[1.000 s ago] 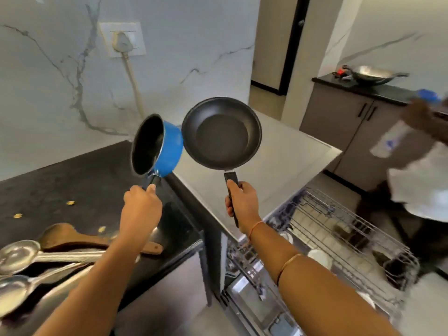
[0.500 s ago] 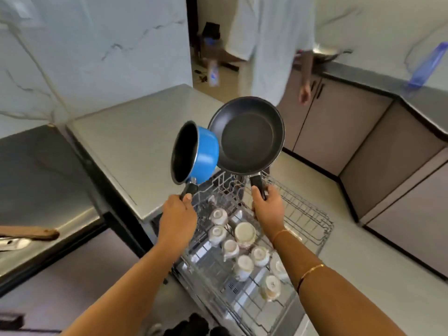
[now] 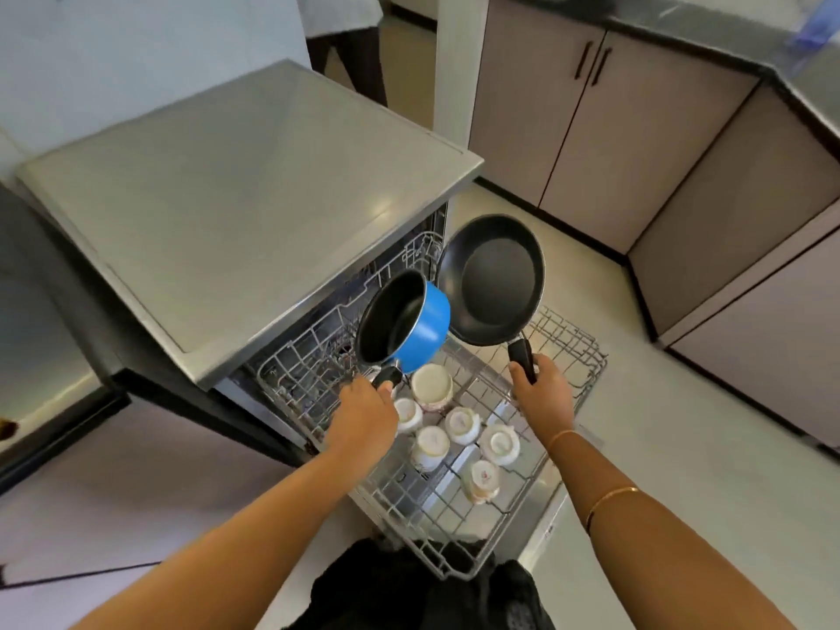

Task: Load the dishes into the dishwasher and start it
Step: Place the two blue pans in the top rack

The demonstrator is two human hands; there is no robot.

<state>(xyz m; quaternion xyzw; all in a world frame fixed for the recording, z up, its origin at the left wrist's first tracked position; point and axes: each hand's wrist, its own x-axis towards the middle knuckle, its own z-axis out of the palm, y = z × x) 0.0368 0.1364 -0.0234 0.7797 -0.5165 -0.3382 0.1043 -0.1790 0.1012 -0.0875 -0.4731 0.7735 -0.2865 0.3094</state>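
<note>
**Both hands full over the pulled-out rack**

L hand (image 3: 366,416) is curled round the short black handle of a blue saucepan (image 3: 425,331). The saucepan is tipped on its side w/ its dark inside facing the camera. R hand (image 3: 543,393) is wrapped round the black handle of a non-stick frying pan (image 3: 493,281), held near upright, cooking face toward the camera. The two rims sit just beside each other (touching or not, can't tell). Both pans hang in the air above the back half of the wire dish rack (image 3: 588,356), neither set down in it.

The rack is drawn out of the open dishwasher (image 3: 254,197), whose flat grey top fills the upper left. Several white cups (image 3: 500,443) stand bottoms-up in the rack's front half, below and between the hands. A thin gold bangle (image 3: 611,495) circles the R forearm, w/ an orange thread nearer the wrist.

Further out there is pale floor (image 3: 682,447) to the right, then beige cabinet doors (image 3: 636,129) w/ dark handles. At the top edge, another person's legs (image 3: 350,52) show behind the dishwasher.
</note>
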